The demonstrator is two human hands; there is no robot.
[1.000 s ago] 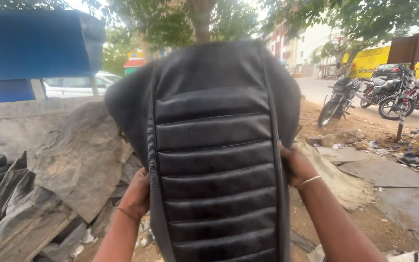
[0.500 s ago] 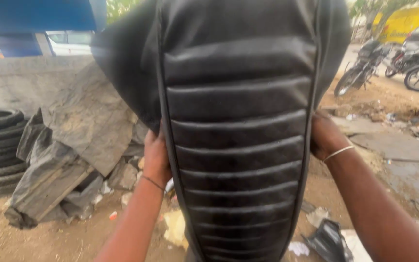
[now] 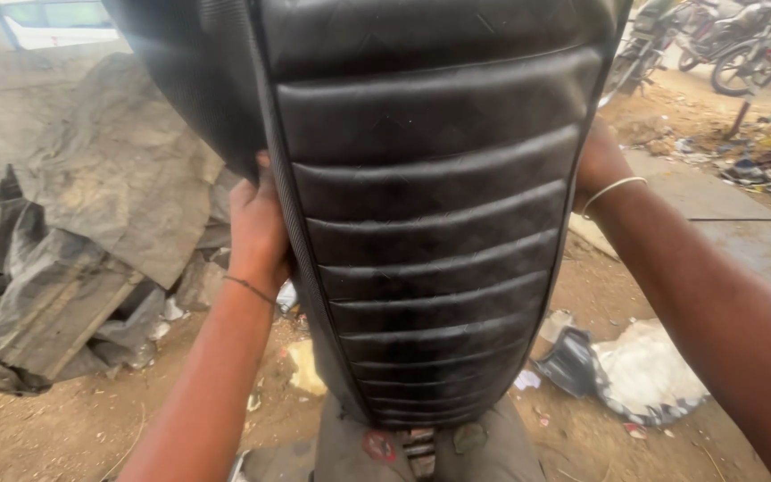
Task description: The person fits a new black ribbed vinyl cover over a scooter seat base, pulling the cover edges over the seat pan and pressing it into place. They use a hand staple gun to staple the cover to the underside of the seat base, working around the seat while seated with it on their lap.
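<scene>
We held the black ribbed seat cover (image 3: pixel 430 214) with left hand (image 3: pixel 256 228) and right hand (image 3: pixel 598 161) clamped on its edges, and we judged it could slip into the dirt (image 3: pixel 73 419) if one grip loosened.

I've got a black motorcycle seat cover (image 3: pixel 430 205) raised in front of me, filling the middle of the frame from the top edge down to just above the bottom centre. It stands nearly upright, broad at the top and narrowing to a rounded tip at the bottom. The front panel is glossy, padded leatherette, stitched into horizontal ribs stacked one under another, with a faint diamond texture on the surface. A raised piping seam runs down each side of the ribbed panel. To the upper left, a smooth side flap folds away from the ribbed part and hangs loose, darker and unribbed.
</scene>
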